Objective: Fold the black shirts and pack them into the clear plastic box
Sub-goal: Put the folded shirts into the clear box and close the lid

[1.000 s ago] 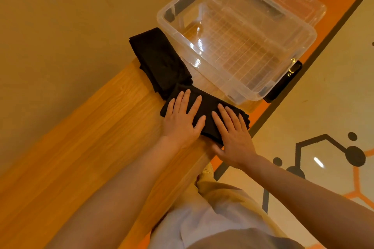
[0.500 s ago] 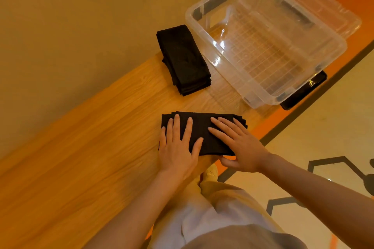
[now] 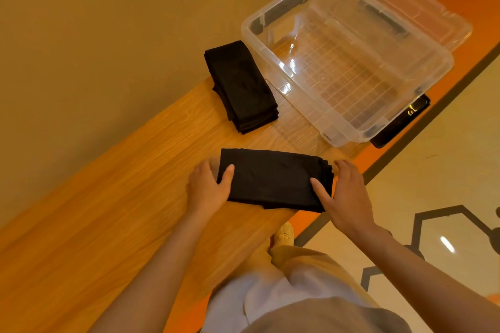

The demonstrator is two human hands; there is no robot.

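Black folded shirt lies flat on the wooden bench, gripped at 9 o'clock by the left hand and at 3 o'clock by the right hand, thumbs on top. A second folded stack lies at 12 o'clock, touching the empty clear box at 1 o'clock.

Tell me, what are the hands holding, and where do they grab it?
Both hands hold the folded black shirt by its short ends: the left hand pinches the left end, the right hand the right end, thumbs on top.
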